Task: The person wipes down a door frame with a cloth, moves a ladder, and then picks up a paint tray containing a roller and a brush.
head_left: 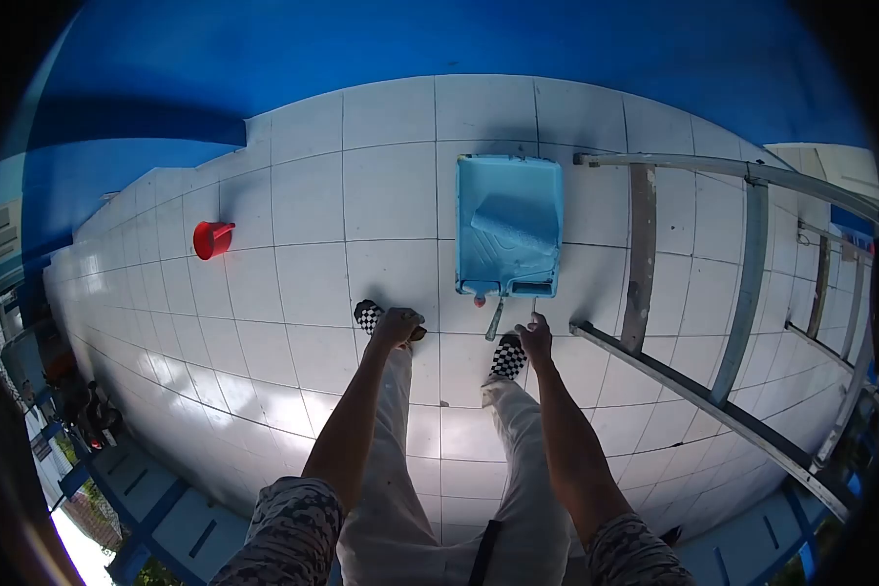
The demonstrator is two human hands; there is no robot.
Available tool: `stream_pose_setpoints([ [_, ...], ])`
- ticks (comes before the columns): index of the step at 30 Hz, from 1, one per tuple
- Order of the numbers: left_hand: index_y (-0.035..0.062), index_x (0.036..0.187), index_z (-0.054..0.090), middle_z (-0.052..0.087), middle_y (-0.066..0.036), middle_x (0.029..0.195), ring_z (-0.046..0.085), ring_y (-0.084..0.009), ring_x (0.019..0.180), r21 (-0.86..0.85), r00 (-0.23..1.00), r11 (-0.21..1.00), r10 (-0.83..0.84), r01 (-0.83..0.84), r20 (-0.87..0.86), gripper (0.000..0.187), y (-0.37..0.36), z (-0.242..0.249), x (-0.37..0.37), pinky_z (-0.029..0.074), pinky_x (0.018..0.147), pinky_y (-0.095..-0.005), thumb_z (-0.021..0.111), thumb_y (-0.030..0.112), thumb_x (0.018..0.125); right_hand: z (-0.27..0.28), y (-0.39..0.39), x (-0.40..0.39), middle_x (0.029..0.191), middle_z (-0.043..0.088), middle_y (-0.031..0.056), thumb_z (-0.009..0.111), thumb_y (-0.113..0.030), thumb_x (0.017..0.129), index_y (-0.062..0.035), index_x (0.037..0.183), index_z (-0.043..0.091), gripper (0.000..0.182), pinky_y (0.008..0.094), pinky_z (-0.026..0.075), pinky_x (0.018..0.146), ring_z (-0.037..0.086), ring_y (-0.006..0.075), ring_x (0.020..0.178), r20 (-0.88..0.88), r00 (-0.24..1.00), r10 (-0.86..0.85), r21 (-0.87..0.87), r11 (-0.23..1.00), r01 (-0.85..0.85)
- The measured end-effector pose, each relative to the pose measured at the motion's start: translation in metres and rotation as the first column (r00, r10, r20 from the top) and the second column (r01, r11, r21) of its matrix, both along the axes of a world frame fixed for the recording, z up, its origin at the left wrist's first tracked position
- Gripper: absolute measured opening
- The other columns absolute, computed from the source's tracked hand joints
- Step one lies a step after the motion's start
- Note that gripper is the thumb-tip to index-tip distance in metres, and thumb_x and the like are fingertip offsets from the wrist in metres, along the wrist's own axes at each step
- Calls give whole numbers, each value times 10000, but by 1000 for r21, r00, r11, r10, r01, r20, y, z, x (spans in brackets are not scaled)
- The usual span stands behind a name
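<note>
A light-blue paint tray (469,186) lies on the tiled floor in front of me, its inside coated with blue paint. A paint roller (511,230) rests at a slant in it. Below the tray's near edge sticks out a green-grey handle (495,319), with a small reddish thing (479,302) beside it. My right hand (534,338) is closed just below the tray, over my right shoe, with a thin pale rod (533,308) rising from its fingers. My left hand (397,328) is closed by my left shoe; a small brownish thing shows at its fingers, too small to name.
A red dipper (212,239) stands on the floor at the left. At the right a metal ladder (698,377) lies or leans across the tiles, close to my right hand. A blue wall (459,39) runs along the far side. My checkered shoes (508,358) are below the tray.
</note>
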State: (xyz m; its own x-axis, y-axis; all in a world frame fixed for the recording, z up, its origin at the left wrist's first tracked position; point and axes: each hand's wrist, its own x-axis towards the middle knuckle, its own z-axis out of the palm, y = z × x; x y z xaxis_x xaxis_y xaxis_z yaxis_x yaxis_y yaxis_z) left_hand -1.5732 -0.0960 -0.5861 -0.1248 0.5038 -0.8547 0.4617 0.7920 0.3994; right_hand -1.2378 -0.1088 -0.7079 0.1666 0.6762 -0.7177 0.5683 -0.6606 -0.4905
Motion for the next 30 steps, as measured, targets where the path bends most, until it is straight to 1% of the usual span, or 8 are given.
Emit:
stream_pose_setpoints([
  [3, 115, 1097, 710, 715, -118, 833, 684, -242, 560, -6, 992, 994, -106, 106, -74, 314, 64, -79, -3, 591, 528, -335, 569, 337, 925, -57, 31, 14, 1324, 575, 218, 671, -173, 873, -17, 1383, 483, 566, 395, 425, 1019, 559, 339, 1223, 109, 948, -300, 237, 934, 268],
  [5, 141, 1210, 650, 695, -139, 984, 706, -245, 678, 71, 983, 980, -184, 185, -31, 344, 83, -121, -2, 617, 577, -337, 554, 325, 935, -86, 61, 31, 1427, 496, 204, 523, -225, 978, -2, 1428, 436, 509, 368, 379, 1064, 507, 313, 1290, 37, 934, -356, 240, 910, 337],
  [7, 171, 1329, 571, 652, -159, 1157, 716, -252, 814, -44, 994, 993, -108, 108, 1, 408, 115, -119, 10, 640, 634, -356, 534, 311, 947, -140, 80, 57, 1443, 492, 159, 504, -299, 995, 14, 1422, 448, 533, 352, 337, 1107, 479, 246, 1311, -341, 772, -537, 237, 745, 623],
  [11, 146, 1369, 526, 680, -154, 1094, 721, -256, 722, -3, 997, 997, -72, 72, 23, 427, 143, -150, 21, 625, 623, -342, 508, 268, 960, -126, 119, 59, 1266, 613, 123, 490, -344, 999, -2, 1286, 599, 460, 336, 397, 1005, 560, 220, 1122, -379, 621, -686, -117, 701, 703],
  [13, 216, 1463, 403, 600, -145, 1262, 697, -282, 930, 17, 991, 999, 28, -30, 134, 508, 153, -168, 25, 646, 670, -409, 499, 304, 972, -136, 116, 58, 1198, 627, 103, 497, -398, 990, -23, 1268, 609, 479, 353, 403, 970, 556, 217, 1079, -405, 598, -692, -90, 681, 727],
  [15, 206, 1442, 419, 608, -138, 1236, 689, -271, 944, 12, 986, 998, 66, -69, 155, 479, 162, -174, 35, 642, 682, -404, 489, 295, 977, -146, 120, 59, 1130, 640, 82, 504, -451, 982, -44, 1251, 619, 500, 369, 410, 935, 551, 215, 1036, -445, 570, -690, -63, 659, 749],
  [18, 163, 1324, 491, 623, -123, 1157, 666, -246, 980, -45, 959, 980, 197, -192, 203, 352, 173, -181, 37, 629, 710, -391, 464, 245, 984, -150, 125, 45, 799, 589, 30, 582, -305, 955, -46, 913, 668, 276, 314, 436, 744, 549, 157, 764, -438, 410, -800, -5, 459, 889],
  [30, 131, 1252, 529, 619, -162, 1099, 688, -249, 894, -22, 923, 938, 345, -347, 172, 295, 148, -153, -23, 649, 657, -367, 455, 180, 970, -123, 120, -13, 715, 577, 1, 577, -215, 954, -34, 790, 672, 263, 264, 425, 669, 535, 123, 671, -480, 435, -762, 86, 452, 888],
])
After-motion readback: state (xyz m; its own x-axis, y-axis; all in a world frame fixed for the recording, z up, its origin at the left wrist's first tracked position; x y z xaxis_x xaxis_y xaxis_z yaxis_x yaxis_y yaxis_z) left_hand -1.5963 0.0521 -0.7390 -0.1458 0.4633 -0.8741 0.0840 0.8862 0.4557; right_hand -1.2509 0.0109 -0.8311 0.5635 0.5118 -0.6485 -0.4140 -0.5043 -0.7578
